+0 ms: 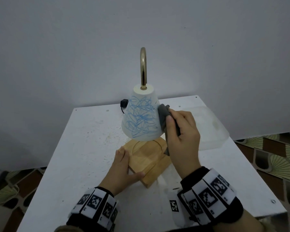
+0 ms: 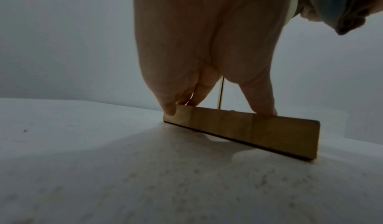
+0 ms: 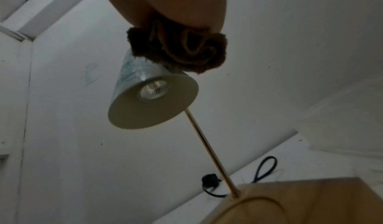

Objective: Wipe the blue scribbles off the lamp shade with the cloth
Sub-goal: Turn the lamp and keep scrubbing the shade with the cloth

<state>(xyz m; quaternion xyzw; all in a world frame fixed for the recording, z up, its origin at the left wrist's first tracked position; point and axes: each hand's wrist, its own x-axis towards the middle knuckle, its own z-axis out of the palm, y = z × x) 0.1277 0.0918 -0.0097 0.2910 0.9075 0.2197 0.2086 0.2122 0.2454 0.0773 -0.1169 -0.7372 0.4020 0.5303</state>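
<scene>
A white cone lamp shade hangs from a curved brass tube over a wooden base. Blue scribbles cover its near side. My right hand grips a bunched grey cloth and holds it against the shade's right side. My left hand rests on the base's near left corner, fingers along the left edge and thumb on the front edge.
The lamp stands on a white, speckled table. A translucent plastic lid lies at the right back. A black plug and cord lie behind the shade. Patterned floor shows beyond the table's edges.
</scene>
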